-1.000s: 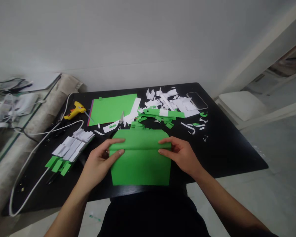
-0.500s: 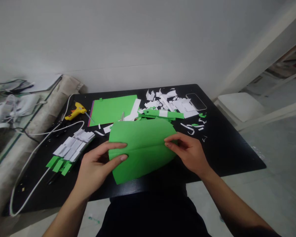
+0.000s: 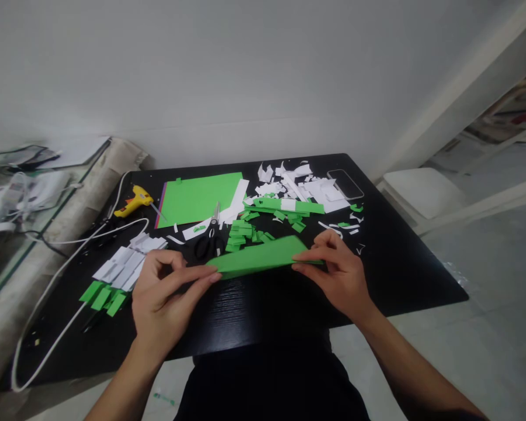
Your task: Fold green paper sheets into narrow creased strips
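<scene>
A folded green paper sheet [image 3: 263,256] hangs just above the black table [image 3: 398,263], seen almost edge-on. My left hand [image 3: 166,292] pinches its left end between thumb and fingers. My right hand [image 3: 337,272] pinches its right end. Black-handled scissors [image 3: 210,237] lie on the table just behind the sheet. Small green paper scraps [image 3: 245,231] are scattered beside the scissors.
A flat green sheet [image 3: 197,197] lies at the back. A yellow glue gun [image 3: 134,200] with a white cable [image 3: 61,280] sits back left. White and green strips [image 3: 123,266] lie left. White scraps [image 3: 298,181] and a phone [image 3: 345,183] sit back right.
The green sheet lay flat under both hands, then was lifted and tipped up; now it is held nearly edge-on above the table, and the scissors and scraps behind it show.
</scene>
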`<act>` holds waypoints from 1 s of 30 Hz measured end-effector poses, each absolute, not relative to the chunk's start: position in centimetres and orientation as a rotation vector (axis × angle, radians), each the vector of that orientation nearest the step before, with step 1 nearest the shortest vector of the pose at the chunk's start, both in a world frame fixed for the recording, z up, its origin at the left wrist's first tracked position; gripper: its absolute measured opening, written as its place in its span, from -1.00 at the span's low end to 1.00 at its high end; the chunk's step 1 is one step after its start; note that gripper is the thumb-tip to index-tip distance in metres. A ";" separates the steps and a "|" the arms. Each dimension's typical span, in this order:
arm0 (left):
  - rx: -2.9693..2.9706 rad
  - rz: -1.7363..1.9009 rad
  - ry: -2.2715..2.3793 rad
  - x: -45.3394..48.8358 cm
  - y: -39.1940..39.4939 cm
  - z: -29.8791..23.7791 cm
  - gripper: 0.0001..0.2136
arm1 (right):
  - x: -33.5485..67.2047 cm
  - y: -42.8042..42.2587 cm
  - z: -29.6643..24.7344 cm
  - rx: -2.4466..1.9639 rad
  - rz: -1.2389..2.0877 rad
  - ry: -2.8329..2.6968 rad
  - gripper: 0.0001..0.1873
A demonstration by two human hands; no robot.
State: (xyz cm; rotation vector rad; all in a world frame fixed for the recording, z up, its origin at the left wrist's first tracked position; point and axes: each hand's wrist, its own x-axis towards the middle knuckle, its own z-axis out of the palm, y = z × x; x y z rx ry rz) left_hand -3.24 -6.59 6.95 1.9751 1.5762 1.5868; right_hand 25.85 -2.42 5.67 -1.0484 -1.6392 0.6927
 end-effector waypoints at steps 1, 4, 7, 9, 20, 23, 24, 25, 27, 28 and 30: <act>1.991 1.581 1.549 -3.4 -6.8 7.3 -0.87 | 26.0 -2.5 6.0 -1.039 0.643 -1.657 -0.89; 1.953 1.411 1.344 -3.7 -7.5 8.2 -0.94 | 26.6 -2.8 7.8 -0.989 0.613 -1.804 -0.94; 1.862 1.210 1.225 -3.3 -8.4 8.5 -0.94 | 26.9 -3.1 9.9 -0.901 0.857 -2.111 -0.83; 1.859 1.120 1.231 -2.3 -8.6 8.2 -0.94 | 26.5 -3.2 10.8 -0.877 0.947 -2.282 -0.80; 1.642 0.858 1.442 -0.2 -7.8 4.3 -0.76 | 23.8 -1.4 8.8 -0.862 1.181 -2.524 -0.86; 1.531 0.859 1.554 -2.2 -7.0 2.7 -0.72 | 25.5 0.0 6.8 -0.967 1.268 -2.524 -0.83; 1.514 0.858 1.584 -2.8 -6.7 2.1 -0.71 | 26.1 0.4 6.1 -1.032 1.262 -2.518 -0.82; 1.515 0.843 1.621 -3.2 -6.5 1.6 -0.70 | 26.5 0.7 5.4 -1.110 1.223 -2.505 -0.81; 1.579 0.781 1.725 -3.7 -6.3 0.7 -0.69 | 26.9 0.8 4.2 -1.246 1.048 -2.498 -0.82; 1.640 0.772 1.766 -3.8 -6.2 0.4 -0.70 | 26.8 0.6 3.7 -1.309 0.904 -2.477 -0.83; 1.812 0.828 1.830 -3.6 -6.4 0.1 -0.73 | 25.9 -0.4 2.9 -1.369 0.625 -2.406 -0.83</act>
